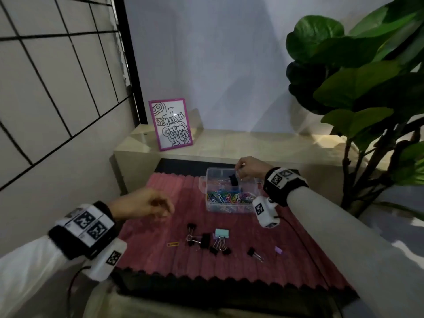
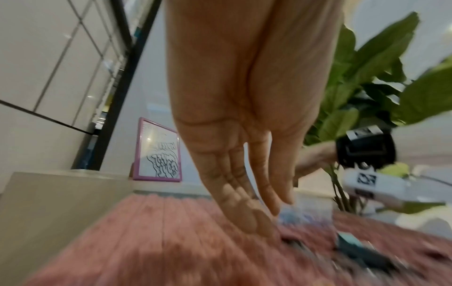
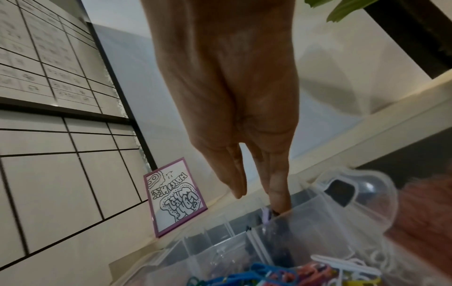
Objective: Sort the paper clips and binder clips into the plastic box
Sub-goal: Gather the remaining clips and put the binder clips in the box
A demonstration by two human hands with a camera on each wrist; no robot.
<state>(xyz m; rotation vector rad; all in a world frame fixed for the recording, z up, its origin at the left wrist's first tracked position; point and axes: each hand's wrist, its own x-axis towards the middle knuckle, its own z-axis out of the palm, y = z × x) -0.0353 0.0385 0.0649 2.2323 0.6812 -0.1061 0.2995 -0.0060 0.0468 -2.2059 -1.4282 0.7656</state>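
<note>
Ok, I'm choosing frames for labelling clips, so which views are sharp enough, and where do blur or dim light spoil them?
Head view: dim, but the binder clips on the pink mat are distinct; left hand is motion-smeared. Left wrist view: mat and clips badly blurred. Right wrist view: right hand sharp, coloured paper clips in the plastic box soft at the frame's bottom edge.

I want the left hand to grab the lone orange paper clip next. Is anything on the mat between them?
Nothing visible. The left hand hovers open over bare pink mat, and the orange paper clip lies alone nearer the front, left of the black binder clips.
</note>
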